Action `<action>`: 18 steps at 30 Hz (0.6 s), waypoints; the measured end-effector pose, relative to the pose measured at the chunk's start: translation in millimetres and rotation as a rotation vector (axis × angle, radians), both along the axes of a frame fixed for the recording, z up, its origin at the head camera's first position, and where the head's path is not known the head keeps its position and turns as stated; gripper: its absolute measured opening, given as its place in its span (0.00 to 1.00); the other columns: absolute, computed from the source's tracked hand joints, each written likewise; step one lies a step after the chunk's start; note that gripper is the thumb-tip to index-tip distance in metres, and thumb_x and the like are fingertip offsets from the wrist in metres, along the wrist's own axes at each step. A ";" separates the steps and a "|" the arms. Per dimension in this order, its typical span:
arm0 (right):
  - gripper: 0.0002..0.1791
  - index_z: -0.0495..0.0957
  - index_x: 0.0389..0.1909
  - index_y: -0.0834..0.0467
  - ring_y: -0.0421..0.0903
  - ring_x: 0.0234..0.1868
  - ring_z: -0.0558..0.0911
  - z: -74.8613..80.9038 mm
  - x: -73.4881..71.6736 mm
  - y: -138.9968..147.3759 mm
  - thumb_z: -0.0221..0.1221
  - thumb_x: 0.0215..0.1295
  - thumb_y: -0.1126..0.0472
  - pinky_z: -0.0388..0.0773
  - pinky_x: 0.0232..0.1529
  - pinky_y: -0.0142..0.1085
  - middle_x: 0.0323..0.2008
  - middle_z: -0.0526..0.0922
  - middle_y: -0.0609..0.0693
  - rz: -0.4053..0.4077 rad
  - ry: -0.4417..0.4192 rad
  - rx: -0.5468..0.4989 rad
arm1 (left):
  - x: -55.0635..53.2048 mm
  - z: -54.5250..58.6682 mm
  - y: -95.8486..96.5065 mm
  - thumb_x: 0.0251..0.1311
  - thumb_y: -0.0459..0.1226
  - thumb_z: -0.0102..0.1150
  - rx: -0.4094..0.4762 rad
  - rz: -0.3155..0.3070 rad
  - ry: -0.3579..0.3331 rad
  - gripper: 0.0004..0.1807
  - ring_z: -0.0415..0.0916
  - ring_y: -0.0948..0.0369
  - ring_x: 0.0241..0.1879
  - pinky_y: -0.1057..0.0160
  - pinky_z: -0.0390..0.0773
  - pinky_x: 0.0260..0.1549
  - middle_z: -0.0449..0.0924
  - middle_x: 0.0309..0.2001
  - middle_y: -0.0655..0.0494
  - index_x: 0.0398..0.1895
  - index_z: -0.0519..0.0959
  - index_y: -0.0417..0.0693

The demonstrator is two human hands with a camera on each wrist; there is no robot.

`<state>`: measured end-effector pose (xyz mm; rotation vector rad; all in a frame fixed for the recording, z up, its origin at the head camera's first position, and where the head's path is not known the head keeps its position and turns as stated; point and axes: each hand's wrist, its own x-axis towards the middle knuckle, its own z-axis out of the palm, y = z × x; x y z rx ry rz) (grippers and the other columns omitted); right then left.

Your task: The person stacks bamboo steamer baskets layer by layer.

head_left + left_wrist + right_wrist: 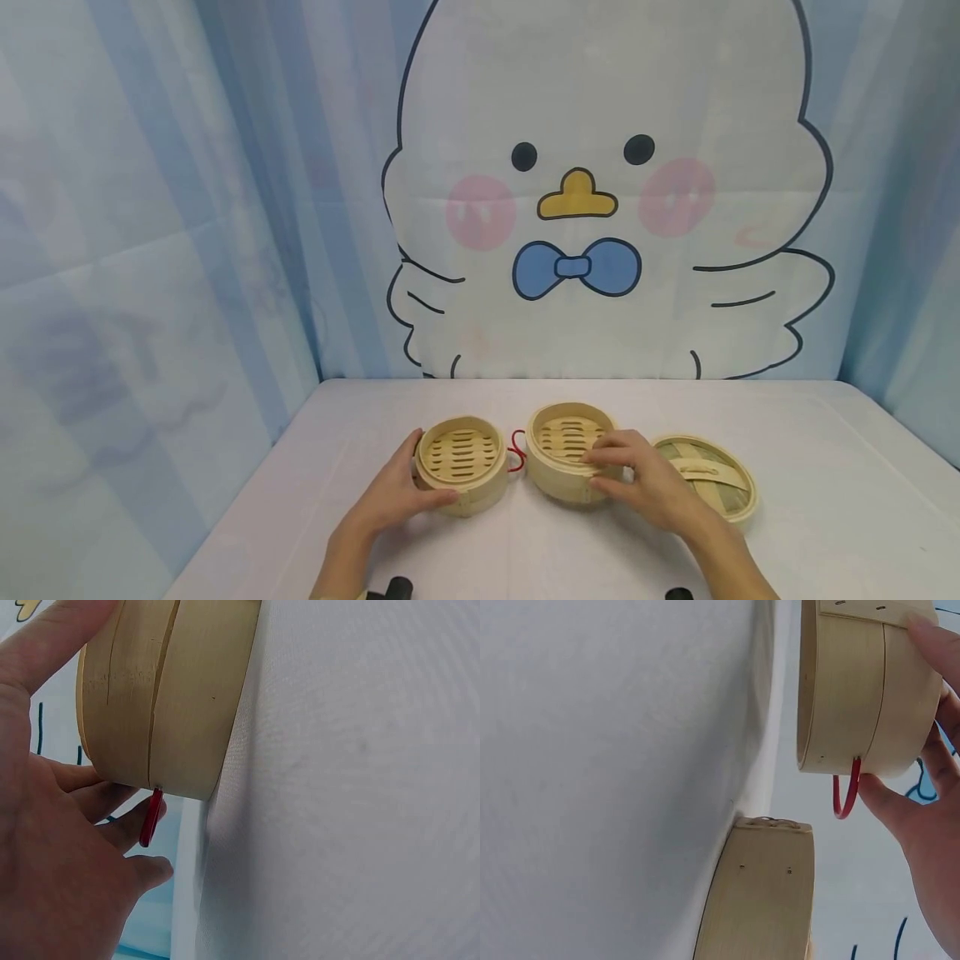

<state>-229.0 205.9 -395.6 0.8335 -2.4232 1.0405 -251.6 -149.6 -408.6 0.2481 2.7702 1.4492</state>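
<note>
Two round bamboo steamer baskets with slatted floors are side by side on the table. My left hand (393, 496) holds the left steamer basket (487, 492), thumb on its near side and fingers round its far left side. In the left wrist view, this basket's wall (195, 697) meets the white cloth, and a red loop (152, 819) sticks out near the fingers. The right steamer basket (558, 479) is gripped at its right side by my right hand (648, 483). In the right wrist view, a gap shows between its base (847, 697) and the cloth.
To the right lies a round bamboo lid (731, 479) with a strap handle, partly behind my right hand. Red loops (517, 450) show between the two baskets. A white cloth covers the table (840, 500); a printed curtain (352, 208) hangs behind it.
</note>
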 end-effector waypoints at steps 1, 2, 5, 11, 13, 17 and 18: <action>0.12 0.88 0.43 0.56 0.42 0.51 0.74 0.6 0.2 -0.3 0.73 0.57 0.64 0.76 0.49 0.35 0.46 0.80 0.46 0.001 0.002 -0.004 | 0.1 0.2 -0.1 0.40 0.48 0.84 0.000 -0.001 0.000 0.68 0.51 0.36 0.74 0.35 0.52 0.69 0.54 0.75 0.31 0.77 0.49 0.29; 0.12 0.88 0.43 0.57 0.42 0.51 0.74 1.4 0.5 -0.8 0.73 0.57 0.64 0.76 0.49 0.35 0.46 0.80 0.46 0.001 0.001 -0.008 | 0.3 0.2 -0.2 0.40 0.48 0.84 0.001 -0.001 -0.001 0.68 0.51 0.37 0.74 0.35 0.52 0.69 0.54 0.75 0.31 0.77 0.49 0.29; 0.12 0.88 0.43 0.56 0.43 0.51 0.75 3.8 0.5 -2.0 0.73 0.57 0.64 0.76 0.50 0.35 0.46 0.80 0.45 -0.001 -0.017 -0.011 | 0.5 0.2 -0.5 0.41 0.48 0.84 0.008 -0.004 0.001 0.68 0.51 0.37 0.74 0.35 0.52 0.69 0.54 0.75 0.31 0.77 0.49 0.29; 0.12 0.88 0.43 0.57 0.42 0.50 0.75 7.3 0.2 -3.6 0.73 0.57 0.64 0.77 0.47 0.36 0.46 0.80 0.45 -0.008 -0.013 -0.010 | 1.3 0.5 -1.5 0.41 0.48 0.84 0.009 -0.006 0.005 0.68 0.51 0.37 0.74 0.35 0.52 0.69 0.54 0.75 0.31 0.77 0.49 0.29; 0.12 0.88 0.43 0.57 0.41 0.49 0.75 8.2 0.3 -3.8 0.73 0.56 0.64 0.77 0.46 0.35 0.45 0.81 0.46 -0.003 0.021 -0.014 | 1.3 0.6 -1.3 0.41 0.48 0.84 0.012 -0.008 0.004 0.68 0.51 0.37 0.74 0.35 0.52 0.69 0.54 0.75 0.31 0.77 0.49 0.29; 0.13 0.89 0.42 0.58 0.41 0.48 0.75 10.8 0.1 -4.3 0.74 0.54 0.66 0.77 0.43 0.34 0.44 0.81 0.47 -0.001 0.082 -0.020 | 1.3 1.2 0.0 0.42 0.47 0.84 0.018 -0.012 0.003 0.67 0.51 0.37 0.74 0.36 0.52 0.69 0.54 0.75 0.31 0.77 0.49 0.29; 0.13 0.89 0.42 0.58 0.41 0.48 0.76 11.9 0.3 -4.4 0.74 0.53 0.67 0.77 0.43 0.34 0.44 0.81 0.47 -0.005 0.091 -0.021 | 1.4 1.4 0.5 0.42 0.47 0.84 0.016 -0.015 0.007 0.67 0.52 0.37 0.74 0.36 0.52 0.69 0.54 0.75 0.31 0.77 0.49 0.29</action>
